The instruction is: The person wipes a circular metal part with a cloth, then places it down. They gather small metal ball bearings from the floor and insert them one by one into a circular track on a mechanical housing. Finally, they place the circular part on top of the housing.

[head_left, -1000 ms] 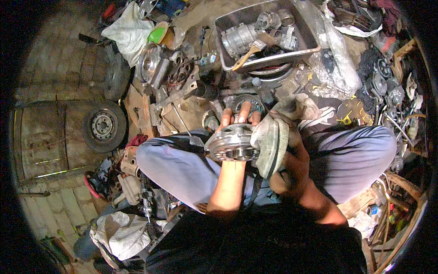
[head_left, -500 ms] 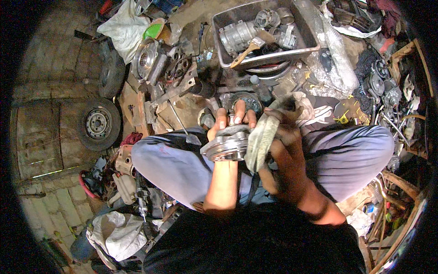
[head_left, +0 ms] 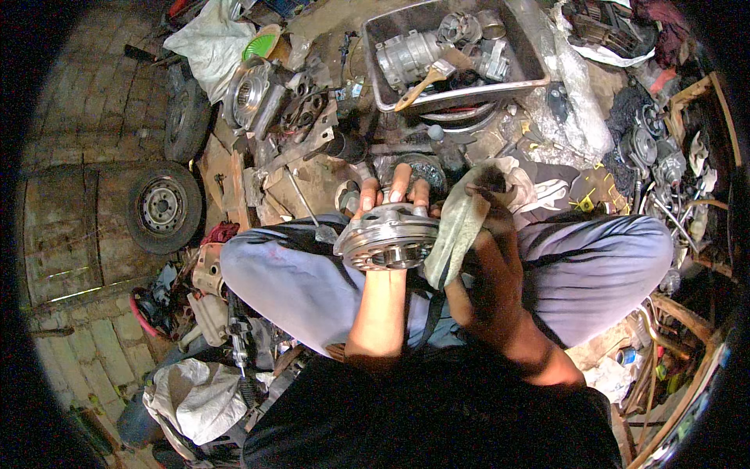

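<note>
Above my lap, my left hand (head_left: pixel 394 190) grips a round silver metal housing (head_left: pixel 388 238) from its far side. Its fingertips show over the top edge, and the holed, ringed face of the part tilts toward me. Close by on the right, my right hand (head_left: pixel 492 234) is closed on a grey-white cloth (head_left: pixel 461 223), which hangs folded along the housing's right edge. I cannot tell whether the cloth touches the metal. Some right fingers are in shadow behind the cloth.
Ahead stands a grey tub (head_left: pixel 539 81) with metal parts and a paintbrush (head_left: pixel 426 84). A wheel (head_left: pixel 162 205) lies at the left, and a silver motor part (head_left: pixel 248 94) sits far left. Piled metal parts (head_left: pixel 664 160) and bent wooden pieces (head_left: pixel 687 313) crowd the right.
The housing has turned so that more of its holed face shows. My right hand and the cloth have shifted slightly, and the cloth hangs more upright.
</note>
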Action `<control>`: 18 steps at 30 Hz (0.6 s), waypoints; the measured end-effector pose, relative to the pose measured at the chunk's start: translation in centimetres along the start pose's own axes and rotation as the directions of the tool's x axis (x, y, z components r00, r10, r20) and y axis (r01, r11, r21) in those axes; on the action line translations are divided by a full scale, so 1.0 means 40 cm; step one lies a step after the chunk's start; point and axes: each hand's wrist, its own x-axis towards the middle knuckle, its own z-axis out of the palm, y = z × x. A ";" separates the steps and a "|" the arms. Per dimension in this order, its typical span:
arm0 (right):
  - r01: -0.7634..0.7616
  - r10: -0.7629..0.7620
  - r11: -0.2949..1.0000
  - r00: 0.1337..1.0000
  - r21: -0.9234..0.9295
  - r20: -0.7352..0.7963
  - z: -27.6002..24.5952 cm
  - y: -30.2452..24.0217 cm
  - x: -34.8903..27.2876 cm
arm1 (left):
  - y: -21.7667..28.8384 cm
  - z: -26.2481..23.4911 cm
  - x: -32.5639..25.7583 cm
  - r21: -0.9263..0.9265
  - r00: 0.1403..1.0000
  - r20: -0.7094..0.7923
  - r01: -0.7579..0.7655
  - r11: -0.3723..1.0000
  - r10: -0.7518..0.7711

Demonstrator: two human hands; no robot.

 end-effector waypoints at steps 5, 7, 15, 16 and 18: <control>0.103 -0.102 0.994 0.995 -0.049 0.020 0.004 -0.009 0.029 | -0.012 0.022 -0.002 0.138 0.993 -0.118 0.008 0.990 0.008; 0.143 -0.141 0.988 0.989 -0.058 0.045 0.007 -0.012 0.033 | -0.028 -0.001 -0.014 0.121 0.996 -0.079 -0.032 0.992 0.042; 0.063 -0.063 0.998 0.998 0.030 -0.003 0.031 0.017 0.037 | -0.017 -0.039 -0.009 0.078 0.985 -0.122 -0.113 0.991 0.121; -0.065 0.062 0.994 0.997 0.082 0.042 0.023 0.034 0.025 | -0.016 -0.047 -0.009 0.068 0.987 -0.101 -0.115 0.991 0.122; -0.428 0.391 0.872 0.901 0.237 0.188 -0.002 0.050 0.011 | -0.014 -0.056 -0.014 0.044 0.986 -0.103 -0.124 0.991 0.128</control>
